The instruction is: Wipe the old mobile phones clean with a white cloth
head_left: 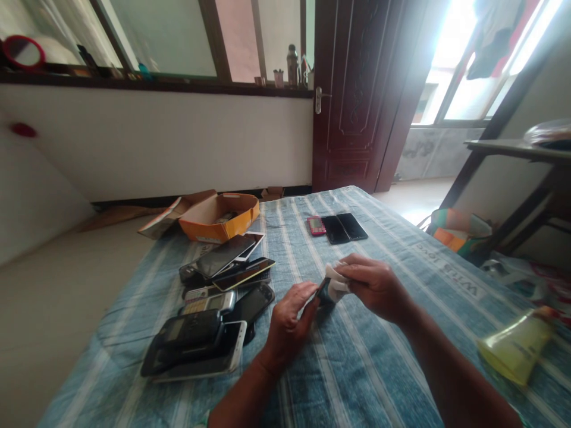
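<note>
My left hand (292, 312) is closed around the edge of a dark mobile phone (322, 289), held tilted above the bed. Fingers of my right hand (372, 284) pinch a white tissue (335, 286) against the phone's far end. Part of the phone is hidden by the tissue and my fingers. Left of my hands lies a heap of old mobile phones (227, 255), some with black screens and one with a keypad (209, 300). Beyond my hands, two black phones (345, 228) lie side by side, beside a small pink-edged item (316, 225) whose front is blurred.
An open orange cardboard box (218, 229) stands at the bed's far left, with something dark inside. A yellow wet-wipe-like packet (515, 345) lies at the right. Striped blue cloth (285, 238) covers the bed. Behind are a dark red door (352, 89) and a shelf (521, 151).
</note>
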Available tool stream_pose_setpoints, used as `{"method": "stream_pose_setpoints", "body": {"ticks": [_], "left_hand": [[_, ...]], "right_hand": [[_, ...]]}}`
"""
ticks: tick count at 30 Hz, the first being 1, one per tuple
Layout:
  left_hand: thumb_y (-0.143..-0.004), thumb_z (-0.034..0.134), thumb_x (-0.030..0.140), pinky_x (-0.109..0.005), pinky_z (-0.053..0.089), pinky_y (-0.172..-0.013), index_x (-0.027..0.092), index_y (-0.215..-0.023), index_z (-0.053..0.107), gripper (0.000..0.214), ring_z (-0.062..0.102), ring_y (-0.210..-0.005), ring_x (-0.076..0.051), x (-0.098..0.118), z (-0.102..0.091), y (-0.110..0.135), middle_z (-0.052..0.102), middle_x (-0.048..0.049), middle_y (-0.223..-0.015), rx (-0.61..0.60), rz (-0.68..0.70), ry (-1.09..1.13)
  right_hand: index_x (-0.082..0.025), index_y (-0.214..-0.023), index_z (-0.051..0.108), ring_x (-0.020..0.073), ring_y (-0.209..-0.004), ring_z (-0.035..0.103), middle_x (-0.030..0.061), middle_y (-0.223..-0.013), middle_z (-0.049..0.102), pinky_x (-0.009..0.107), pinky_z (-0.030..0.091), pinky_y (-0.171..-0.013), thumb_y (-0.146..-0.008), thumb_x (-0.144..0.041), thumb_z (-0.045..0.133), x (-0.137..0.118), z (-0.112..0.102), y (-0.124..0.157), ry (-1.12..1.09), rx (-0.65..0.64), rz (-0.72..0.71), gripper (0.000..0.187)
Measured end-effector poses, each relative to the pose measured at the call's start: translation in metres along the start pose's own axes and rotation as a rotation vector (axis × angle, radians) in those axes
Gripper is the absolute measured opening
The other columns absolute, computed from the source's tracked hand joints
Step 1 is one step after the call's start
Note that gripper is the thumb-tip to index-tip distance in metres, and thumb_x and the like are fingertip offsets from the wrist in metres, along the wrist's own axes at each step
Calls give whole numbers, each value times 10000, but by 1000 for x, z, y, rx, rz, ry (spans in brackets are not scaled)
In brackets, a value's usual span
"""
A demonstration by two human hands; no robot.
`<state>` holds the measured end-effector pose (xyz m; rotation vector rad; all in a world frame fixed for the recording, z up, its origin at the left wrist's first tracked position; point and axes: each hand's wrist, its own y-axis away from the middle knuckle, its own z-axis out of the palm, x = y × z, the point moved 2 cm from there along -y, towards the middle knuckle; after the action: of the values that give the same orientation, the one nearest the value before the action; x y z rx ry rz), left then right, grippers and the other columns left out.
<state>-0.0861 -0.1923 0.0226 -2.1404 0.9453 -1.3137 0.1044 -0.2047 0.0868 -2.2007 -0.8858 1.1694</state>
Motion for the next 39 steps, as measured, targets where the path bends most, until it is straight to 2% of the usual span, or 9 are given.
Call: {"method": "stream_pose_setpoints", "body": {"ticks": [2,8,18,22,28,34,39], "left_hand": [[-891,564,148,-313,545,-884,171,-1071,660,206,678,-967,-193,9,-4,-4,711,-96,-1040,42,34,13],[-884,573,135,-249,547,-801,184,-1047,665,193,678,-874,-161,24,-14,-14,707,-57,-950,38,36,56],[-882,567,133,-242,541,-778,192,-1032,689,202,679,-822,-155,23,-19,-16,724,-54,-982,21,1,40],[-889,550,135,-241,542,-769,187,-1019,689,197,685,-836,-161,23,-20,-16,727,-56,-967,10,16,7],[-906,539,170,-251,548,-757,187,-1019,682,183,684,-802,-155,27,-20,-20,727,-59,-960,3,51,-46],[-903,549,169,-249,556,-730,171,-970,671,139,689,-784,-162,27,-20,-21,720,-60,-870,37,86,-83],[-894,560,164,-243,560,-701,165,-936,666,114,689,-755,-159,26,-18,-21,712,-52,-838,61,101,-109]], "right_hand": [[-207,-998,715,142,-806,637,57,-904,670,239,510,-714,-912,-166,537,-4,5,0,10,-25,-1,202],[-195,-1025,703,162,-832,639,71,-933,685,278,517,-750,-933,-175,515,-12,14,-1,77,-78,-52,211],[-192,-1007,698,179,-853,635,79,-944,685,321,500,-782,-930,-152,501,-16,26,-2,217,-21,-133,216],[-196,-970,705,174,-841,640,75,-942,687,303,505,-762,-920,-155,507,-16,29,-2,174,10,-82,209],[-196,-1006,707,170,-891,661,81,-994,691,272,538,-785,-908,-149,516,-12,24,-3,14,-22,-27,220],[-201,-1014,707,175,-939,670,85,-1053,694,288,546,-824,-897,-126,526,-4,13,-3,-23,-42,-7,228],[-198,-940,723,169,-899,677,68,-983,710,261,543,-787,-895,-147,553,5,0,-3,-54,-59,41,184]]}}
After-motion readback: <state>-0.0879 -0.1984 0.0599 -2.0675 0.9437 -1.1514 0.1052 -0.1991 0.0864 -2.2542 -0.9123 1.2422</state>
